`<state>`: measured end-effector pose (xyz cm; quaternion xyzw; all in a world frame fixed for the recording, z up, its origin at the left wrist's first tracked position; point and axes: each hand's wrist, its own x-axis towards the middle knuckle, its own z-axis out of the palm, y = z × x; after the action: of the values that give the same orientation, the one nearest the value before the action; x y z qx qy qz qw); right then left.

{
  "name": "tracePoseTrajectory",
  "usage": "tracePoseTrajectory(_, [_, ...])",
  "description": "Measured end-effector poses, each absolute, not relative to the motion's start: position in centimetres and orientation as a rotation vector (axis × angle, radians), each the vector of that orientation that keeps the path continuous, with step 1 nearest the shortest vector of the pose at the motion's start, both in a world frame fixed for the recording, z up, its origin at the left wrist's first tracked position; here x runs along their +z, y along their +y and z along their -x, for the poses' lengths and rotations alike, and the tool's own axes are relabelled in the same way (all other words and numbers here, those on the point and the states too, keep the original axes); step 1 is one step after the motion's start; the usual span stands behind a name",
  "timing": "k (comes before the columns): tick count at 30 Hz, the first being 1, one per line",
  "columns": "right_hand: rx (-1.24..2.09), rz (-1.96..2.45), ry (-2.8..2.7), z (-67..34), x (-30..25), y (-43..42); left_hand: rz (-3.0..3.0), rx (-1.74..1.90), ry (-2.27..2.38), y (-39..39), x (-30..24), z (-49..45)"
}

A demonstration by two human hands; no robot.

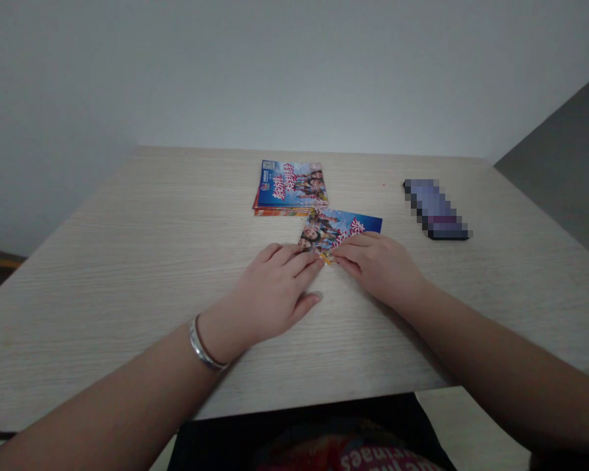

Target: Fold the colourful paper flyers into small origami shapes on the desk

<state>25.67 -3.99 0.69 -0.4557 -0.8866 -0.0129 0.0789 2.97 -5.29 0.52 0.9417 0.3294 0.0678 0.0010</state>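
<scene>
A blue printed leaflet (346,221) lies at an angle on the table in front of me, its white lettering turned away from me and a yellow patch at its near edge. My left hand (277,288) rests its outstretched fingers on the leaflet's near left corner, with the thumb held apart on the tabletop. From the right, my right hand (377,265) covers part of the near edge; its fingers and thumb come together there on the leaflet. Just beyond is a stack of similar leaflets (294,183), whose near side touches or almost touches the far left corner of the first.
A dark phone (436,209) with a blurred-out screen lies to the right on the pale wood-grain table (152,216). A plain wall (294,72) rises behind the table's far edge. My clothing (324,438) shows at the near edge.
</scene>
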Motion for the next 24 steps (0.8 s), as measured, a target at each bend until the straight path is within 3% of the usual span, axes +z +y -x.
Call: tracePoseTrajectory(24, [-0.166, 1.128, -2.865, -26.8, 1.8, -5.0, -3.000, 0.295, 1.024, -5.1, 0.2, -2.5])
